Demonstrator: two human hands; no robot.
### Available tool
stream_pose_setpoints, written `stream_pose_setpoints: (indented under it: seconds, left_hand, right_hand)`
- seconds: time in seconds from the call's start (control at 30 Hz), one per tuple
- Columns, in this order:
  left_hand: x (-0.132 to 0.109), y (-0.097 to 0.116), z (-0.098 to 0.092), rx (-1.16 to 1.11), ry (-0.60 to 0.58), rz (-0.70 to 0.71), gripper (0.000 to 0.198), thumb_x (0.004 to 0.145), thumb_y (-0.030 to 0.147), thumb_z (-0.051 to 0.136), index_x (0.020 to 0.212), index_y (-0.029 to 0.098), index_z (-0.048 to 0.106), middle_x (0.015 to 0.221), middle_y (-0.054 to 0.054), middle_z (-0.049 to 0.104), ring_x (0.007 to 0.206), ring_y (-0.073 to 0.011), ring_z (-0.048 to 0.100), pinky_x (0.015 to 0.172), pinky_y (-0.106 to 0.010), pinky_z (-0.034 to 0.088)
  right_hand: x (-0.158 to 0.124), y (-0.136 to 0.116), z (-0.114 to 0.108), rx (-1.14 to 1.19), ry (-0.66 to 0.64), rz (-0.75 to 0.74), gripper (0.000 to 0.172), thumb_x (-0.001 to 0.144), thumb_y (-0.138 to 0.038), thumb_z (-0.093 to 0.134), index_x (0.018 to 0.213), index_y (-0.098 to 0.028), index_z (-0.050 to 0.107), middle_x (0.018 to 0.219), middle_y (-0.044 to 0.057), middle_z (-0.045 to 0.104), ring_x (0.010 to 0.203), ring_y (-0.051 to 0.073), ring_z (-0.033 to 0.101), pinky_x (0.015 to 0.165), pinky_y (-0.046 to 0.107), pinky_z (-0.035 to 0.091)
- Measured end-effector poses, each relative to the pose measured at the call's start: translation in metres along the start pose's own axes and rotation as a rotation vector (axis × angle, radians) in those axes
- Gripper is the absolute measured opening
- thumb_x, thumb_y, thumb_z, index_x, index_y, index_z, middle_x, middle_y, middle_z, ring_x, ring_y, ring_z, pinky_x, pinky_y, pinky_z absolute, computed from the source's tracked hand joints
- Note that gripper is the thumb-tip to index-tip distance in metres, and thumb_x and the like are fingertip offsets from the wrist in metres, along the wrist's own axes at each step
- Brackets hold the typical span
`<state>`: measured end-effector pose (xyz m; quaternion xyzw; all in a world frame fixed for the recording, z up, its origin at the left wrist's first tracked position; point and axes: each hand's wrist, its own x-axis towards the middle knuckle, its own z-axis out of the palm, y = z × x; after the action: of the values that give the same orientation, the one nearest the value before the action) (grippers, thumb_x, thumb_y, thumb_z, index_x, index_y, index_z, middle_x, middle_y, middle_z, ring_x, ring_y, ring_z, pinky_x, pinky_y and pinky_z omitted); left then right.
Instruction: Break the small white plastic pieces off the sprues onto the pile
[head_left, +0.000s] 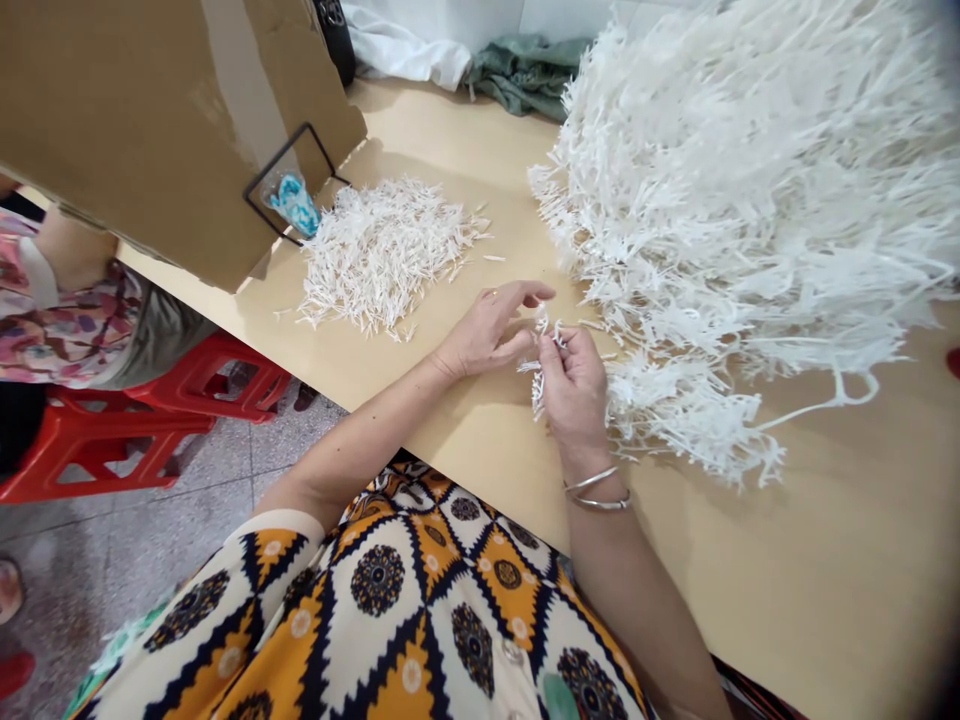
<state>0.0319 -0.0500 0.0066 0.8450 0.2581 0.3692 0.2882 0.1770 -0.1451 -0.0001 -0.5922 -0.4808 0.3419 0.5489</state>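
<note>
Beside the large heap [735,200], right fingers [553,364] pinch a white cluster [538,392], probably light, bendy, best edge-held; left fingers [516,347] stand apart.

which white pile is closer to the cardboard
The smaller pile of short loose bits, beside the cardboard; the bigger, tangled pile is farther off, by the right hand.

white wall [491,18] | tan table [825,560] | red stools [97,425] | speckled tile floor [195,505]
</note>
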Motion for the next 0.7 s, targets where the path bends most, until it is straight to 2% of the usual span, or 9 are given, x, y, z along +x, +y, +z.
stream_pose_setpoints:
  seconds: [0.07, 0.1, 0.23, 0.33, 0.4, 0.47, 0.6, 0.7]
  left_hand:
    - [0.0004, -0.0018, -0.0003, -0.091, 0.035, 0.025, 0.054, 0.088, 0.018, 0.048, 0.141, 0.019, 0.049, 0.143, -0.014, 0.062, 0.118, -0.0197, 0.066, 0.108, -0.038, 0.052]
    - [0.0006, -0.0024, -0.0009, -0.132, 0.033, 0.042, 0.055, 0.087, 0.017, 0.047, 0.142, 0.019, 0.05, 0.145, -0.013, 0.061, 0.12, -0.0194, 0.065, 0.109, -0.038, 0.052]
    - [0.0013, -0.0041, -0.0034, -0.239, -0.056, 0.068, 0.033, 0.091, 0.017, 0.049, 0.12, 0.02, 0.065, 0.132, -0.011, 0.069, 0.124, -0.019, 0.066, 0.113, -0.038, 0.05]
    - [0.0007, -0.0059, -0.0024, -0.271, -0.081, -0.025, 0.02, 0.098, 0.029, 0.055, 0.107, 0.017, 0.068, 0.115, -0.011, 0.075, 0.106, -0.0174, 0.07, 0.1, -0.035, 0.055]
    - [0.0001, -0.007, -0.001, -0.278, -0.081, -0.105, 0.027, 0.101, 0.039, 0.055, 0.105, 0.016, 0.069, 0.106, -0.01, 0.076, 0.096, -0.0161, 0.071, 0.092, -0.031, 0.056]
    - [-0.0006, -0.0073, -0.0004, -0.294, -0.081, -0.144, 0.033, 0.103, 0.045, 0.055, 0.106, 0.016, 0.071, 0.105, -0.01, 0.078, 0.095, -0.016, 0.072, 0.09, -0.03, 0.056]
    - [-0.0009, -0.004, -0.0026, -0.302, -0.103, -0.113, 0.036, 0.105, 0.044, 0.05, 0.11, 0.016, 0.072, 0.107, -0.01, 0.078, 0.099, -0.0175, 0.072, 0.092, -0.031, 0.056]
    - [0.0002, -0.0007, -0.0048, -0.242, -0.107, -0.094, 0.037, 0.104, 0.047, 0.051, 0.106, 0.017, 0.071, 0.102, -0.008, 0.077, 0.094, -0.0167, 0.071, 0.088, -0.03, 0.055]
  right_hand:
    - [0.0, 0.0016, -0.0009, 0.011, -0.009, 0.008, 0.022, 0.099, -0.041, 0.06, 0.091, -0.022, 0.055, 0.073, -0.007, 0.044, 0.064, 0.01, 0.039, 0.062, 0.027, 0.032]
    - [0.0002, 0.0028, -0.0014, 0.013, -0.012, 0.01, 0.022, 0.099, -0.042, 0.061, 0.091, -0.022, 0.055, 0.073, -0.006, 0.044, 0.064, 0.01, 0.039, 0.062, 0.027, 0.032]
    - [0.0013, 0.008, -0.0032, 0.005, -0.027, 0.018, 0.025, 0.099, -0.046, 0.061, 0.094, -0.022, 0.057, 0.072, -0.006, 0.044, 0.062, 0.01, 0.038, 0.06, 0.026, 0.033]
    - [0.002, 0.0093, -0.0038, 0.023, -0.018, 0.023, 0.027, 0.097, -0.048, 0.063, 0.095, -0.022, 0.058, 0.073, -0.006, 0.045, 0.063, 0.01, 0.039, 0.06, 0.025, 0.033]
    - [0.0021, 0.0084, -0.004, 0.035, -0.006, 0.022, 0.028, 0.097, -0.049, 0.063, 0.094, -0.022, 0.057, 0.074, -0.006, 0.045, 0.064, 0.009, 0.04, 0.06, 0.025, 0.033]
    - [0.0021, 0.0071, -0.0042, 0.044, 0.0, 0.023, 0.027, 0.097, -0.048, 0.063, 0.093, -0.022, 0.057, 0.074, -0.006, 0.045, 0.063, 0.009, 0.039, 0.059, 0.025, 0.032]
    - [0.0023, 0.0044, -0.0038, 0.061, 0.014, 0.021, 0.025, 0.097, -0.046, 0.063, 0.093, -0.022, 0.057, 0.074, -0.006, 0.045, 0.063, 0.009, 0.04, 0.06, 0.025, 0.033]
    - [0.0027, 0.0009, -0.0028, 0.054, 0.007, 0.018, 0.026, 0.097, -0.046, 0.063, 0.091, -0.022, 0.055, 0.073, -0.006, 0.045, 0.064, 0.009, 0.04, 0.061, 0.025, 0.034]
